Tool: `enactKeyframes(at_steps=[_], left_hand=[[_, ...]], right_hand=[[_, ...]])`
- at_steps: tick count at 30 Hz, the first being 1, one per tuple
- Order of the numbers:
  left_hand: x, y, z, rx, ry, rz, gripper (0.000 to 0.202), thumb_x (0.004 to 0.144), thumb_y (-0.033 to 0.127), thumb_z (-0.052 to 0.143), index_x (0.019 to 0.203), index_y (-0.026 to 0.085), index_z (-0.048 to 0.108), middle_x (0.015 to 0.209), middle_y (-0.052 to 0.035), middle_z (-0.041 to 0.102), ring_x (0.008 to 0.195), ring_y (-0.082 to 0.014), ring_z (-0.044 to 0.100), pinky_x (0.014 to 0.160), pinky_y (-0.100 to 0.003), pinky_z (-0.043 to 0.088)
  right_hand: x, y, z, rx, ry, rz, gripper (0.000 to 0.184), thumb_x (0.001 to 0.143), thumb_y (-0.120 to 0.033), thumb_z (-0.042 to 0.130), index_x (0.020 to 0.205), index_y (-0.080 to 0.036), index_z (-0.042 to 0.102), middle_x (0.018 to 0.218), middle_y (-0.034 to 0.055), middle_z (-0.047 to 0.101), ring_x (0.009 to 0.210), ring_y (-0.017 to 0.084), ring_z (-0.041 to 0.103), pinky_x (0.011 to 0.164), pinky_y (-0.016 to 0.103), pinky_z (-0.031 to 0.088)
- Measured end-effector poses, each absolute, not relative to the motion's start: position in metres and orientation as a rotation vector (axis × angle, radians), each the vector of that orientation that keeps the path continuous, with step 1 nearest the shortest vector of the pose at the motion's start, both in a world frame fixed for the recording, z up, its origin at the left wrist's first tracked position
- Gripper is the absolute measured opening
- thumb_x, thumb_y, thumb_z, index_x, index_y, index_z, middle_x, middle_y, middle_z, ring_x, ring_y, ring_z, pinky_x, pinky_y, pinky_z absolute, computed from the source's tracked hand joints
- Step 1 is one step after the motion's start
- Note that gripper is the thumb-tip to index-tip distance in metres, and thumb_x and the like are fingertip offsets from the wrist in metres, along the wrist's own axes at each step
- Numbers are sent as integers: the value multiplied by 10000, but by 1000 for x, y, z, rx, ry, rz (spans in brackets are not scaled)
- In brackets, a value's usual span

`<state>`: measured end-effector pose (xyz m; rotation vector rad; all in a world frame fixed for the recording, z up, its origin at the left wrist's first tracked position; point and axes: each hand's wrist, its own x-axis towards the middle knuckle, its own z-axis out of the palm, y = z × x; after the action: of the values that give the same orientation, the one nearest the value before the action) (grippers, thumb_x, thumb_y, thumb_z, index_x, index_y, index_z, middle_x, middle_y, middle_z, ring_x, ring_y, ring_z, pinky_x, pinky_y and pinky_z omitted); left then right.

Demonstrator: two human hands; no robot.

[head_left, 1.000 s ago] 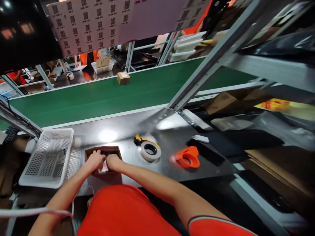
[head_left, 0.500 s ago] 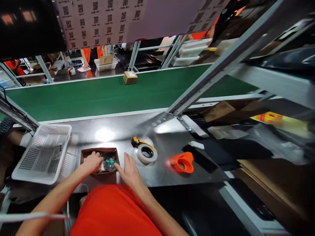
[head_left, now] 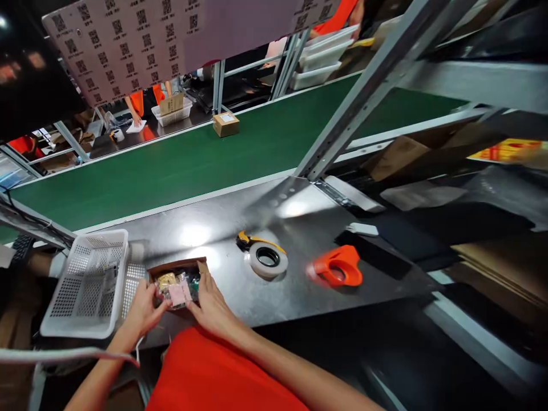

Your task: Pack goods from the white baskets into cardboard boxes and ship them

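A small open cardboard box (head_left: pixel 176 267) sits at the near edge of the dark metal table (head_left: pixel 240 228), filled with small plastic-wrapped packets (head_left: pixel 177 288) in yellow, pink and green. My left hand (head_left: pixel 143 311) cups the box's left near corner, fingers curled against its side. My right hand (head_left: pixel 210 299) lies along the box's right side, fingers together and pressed on its flap. Both forearms reach in from below, over my orange shirt.
A white perforated basket (head_left: pixel 85 282) stands left of the box. A roll of tape (head_left: pixel 268 260) with a yellow-handled cutter and an orange tape dispenser (head_left: pixel 338 273) lie to the right. Behind runs a green conveyor belt (head_left: pixel 171 165) carrying a sealed carton (head_left: pixel 225 123). Shelving stands right.
Both hands have come out of the box and moved to its sides; the packets inside now show. The view has tilted slightly.
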<state>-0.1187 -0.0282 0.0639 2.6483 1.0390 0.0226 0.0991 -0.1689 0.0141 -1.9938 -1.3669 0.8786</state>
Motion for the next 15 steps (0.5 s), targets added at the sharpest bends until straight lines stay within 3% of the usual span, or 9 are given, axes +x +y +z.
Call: enactKeyframes(at_steps=[2,4,6,8,9,11,13,15], left_hand=[[-105,-37,56,2665,869,-169,479,968,652,637,1054,188,717,1106,-151,701,1056,-329,668,926,-473,568],[-87,-39,51,2687,777,-323,601,939,719,645,1159,164,716,1173,-198,718,1107,-379,673,962,-515,555],[-74,-34,47,2702,727,-394,663,934,745,644,1192,139,721,1164,-224,733,1087,-402,695,943,-521,558],[-69,-24,41,2740,643,-396,609,968,716,628,1142,146,752,1105,-207,751,1030,-381,720,900,-492,566],[-68,-18,37,2780,611,-376,560,992,686,615,1088,158,772,1059,-192,759,1000,-367,728,883,-480,567],[-69,-8,27,2889,611,-247,487,1025,625,603,1033,182,805,1023,-180,768,998,-354,735,901,-486,565],[-69,0,17,2986,704,16,466,1011,617,641,1161,210,812,1154,-198,774,1137,-383,718,1024,-563,534],[-69,6,10,3022,823,240,675,917,684,743,1403,217,722,1396,-231,712,1343,-440,632,1170,-665,432]], right_hand=[[96,-167,19,-2014,-1539,1067,1022,835,-412,777,1651,56,378,1733,401,254,1641,550,221,1260,722,341],[98,-165,21,-1973,-1721,1149,1076,721,-462,881,1609,1,490,1739,377,277,1631,579,215,1232,742,362],[105,-161,22,-1964,-1820,1071,894,704,-471,909,1452,-44,670,1656,350,461,1568,576,359,1180,701,451],[112,-157,20,-2006,-1816,919,502,832,-414,822,1227,-106,790,1425,279,691,1407,496,574,1085,601,558],[115,-155,17,-2034,-1792,848,339,915,-361,733,1160,-136,802,1311,237,745,1314,442,640,1038,555,587],[119,-154,7,-2098,-1712,735,297,1015,-241,542,1190,-167,771,1244,189,753,1217,368,673,1006,507,600],[120,-157,-8,-2109,-1585,614,375,1039,-193,453,1324,-167,696,1296,185,716,1211,335,661,1039,499,588],[121,-163,-25,-2072,-1434,460,441,1033,-247,502,1453,-153,600,1346,201,681,1221,339,653,1065,517,585]])
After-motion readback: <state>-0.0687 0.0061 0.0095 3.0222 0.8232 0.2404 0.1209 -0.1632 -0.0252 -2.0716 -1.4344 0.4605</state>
